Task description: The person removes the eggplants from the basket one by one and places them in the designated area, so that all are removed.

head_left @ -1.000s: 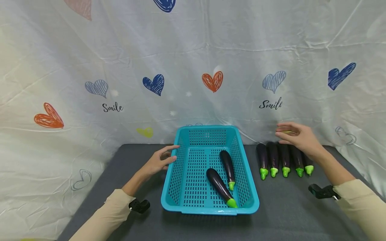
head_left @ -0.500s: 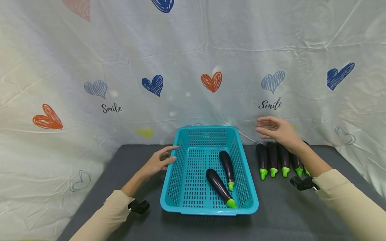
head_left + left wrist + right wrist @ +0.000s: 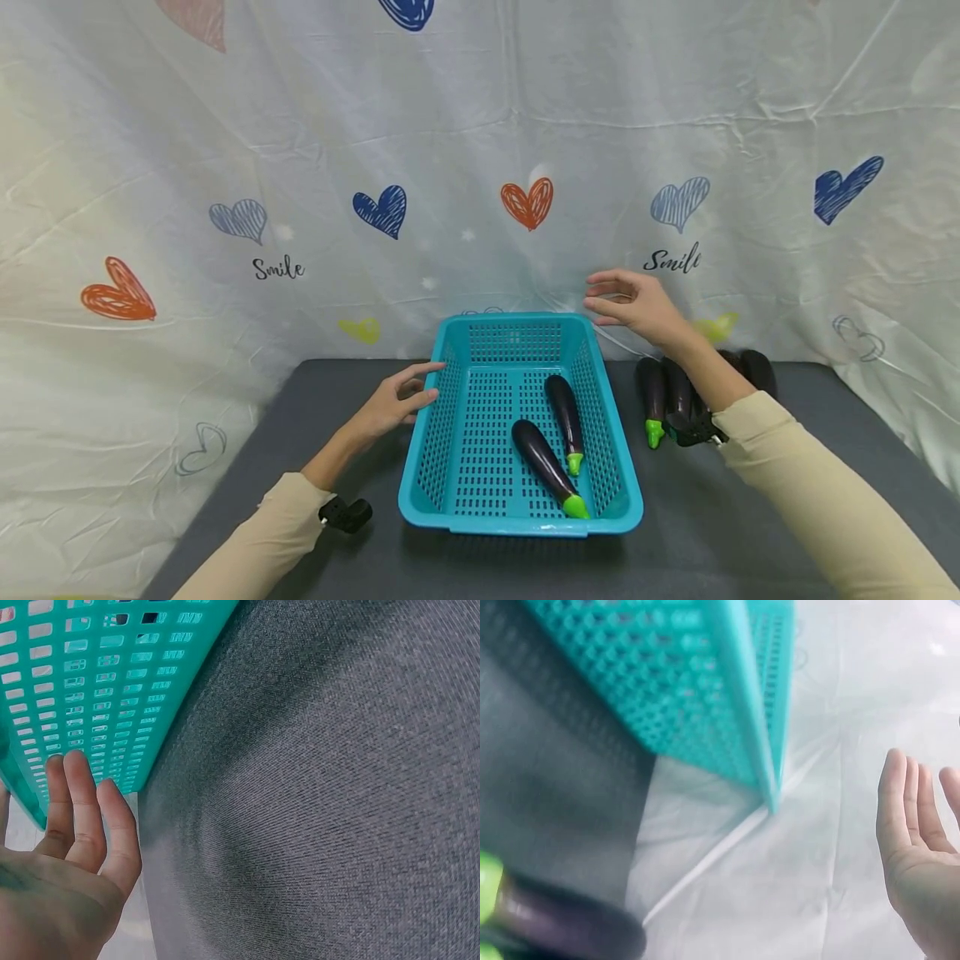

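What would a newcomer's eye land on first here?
Probably the turquoise basket in the middle of the table, with two dark eggplants lying on its right side. Next, the right hand raised near the basket's far right corner, and more eggplants on the table to the basket's right. Behind, colourful hearts stand out on the white cloth.

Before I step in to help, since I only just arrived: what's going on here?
A person is working with eggplants and a basket. The left hand is at the basket's left rim; the right hand hangs empty in the air by its far right corner. Two eggplants lie in the basket, and others lie in a row on the table to its right, partly hidden behind the right arm.
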`<state>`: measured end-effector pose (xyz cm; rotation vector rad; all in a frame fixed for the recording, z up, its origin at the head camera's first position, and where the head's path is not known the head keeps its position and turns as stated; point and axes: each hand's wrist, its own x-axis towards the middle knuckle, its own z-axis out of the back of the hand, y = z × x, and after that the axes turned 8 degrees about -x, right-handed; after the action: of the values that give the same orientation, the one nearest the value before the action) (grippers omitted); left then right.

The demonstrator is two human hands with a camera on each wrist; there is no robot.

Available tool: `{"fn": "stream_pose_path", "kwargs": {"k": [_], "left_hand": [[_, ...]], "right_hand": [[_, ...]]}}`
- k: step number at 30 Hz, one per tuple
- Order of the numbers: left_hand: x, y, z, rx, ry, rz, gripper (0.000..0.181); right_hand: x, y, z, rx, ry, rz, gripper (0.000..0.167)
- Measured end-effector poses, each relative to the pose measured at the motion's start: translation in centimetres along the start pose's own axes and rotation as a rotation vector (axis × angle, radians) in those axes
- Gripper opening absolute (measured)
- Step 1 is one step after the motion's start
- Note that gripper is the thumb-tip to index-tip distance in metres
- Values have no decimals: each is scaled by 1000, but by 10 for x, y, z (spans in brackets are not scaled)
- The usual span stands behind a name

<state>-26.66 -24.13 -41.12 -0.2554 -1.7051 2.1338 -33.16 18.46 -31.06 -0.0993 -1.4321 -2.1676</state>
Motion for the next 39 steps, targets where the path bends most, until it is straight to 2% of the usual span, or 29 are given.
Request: {"fn": "stream_pose_path", "kwargs": {"k": [16, 27, 36, 39], "left_hand": [[3, 0, -2, 11, 2, 0, 52], [3, 1, -3, 15, -6, 2, 52], [2, 2, 0, 39, -16, 4, 52], [1, 1, 0, 35, -28, 11, 52]], "right_hand": [[28, 4, -57, 181, 30, -13, 49], [35, -6, -88, 247, 31, -90, 44], [38, -18, -113, 295, 60, -176, 49], [39, -18, -119, 275, 69, -191, 50]]}}
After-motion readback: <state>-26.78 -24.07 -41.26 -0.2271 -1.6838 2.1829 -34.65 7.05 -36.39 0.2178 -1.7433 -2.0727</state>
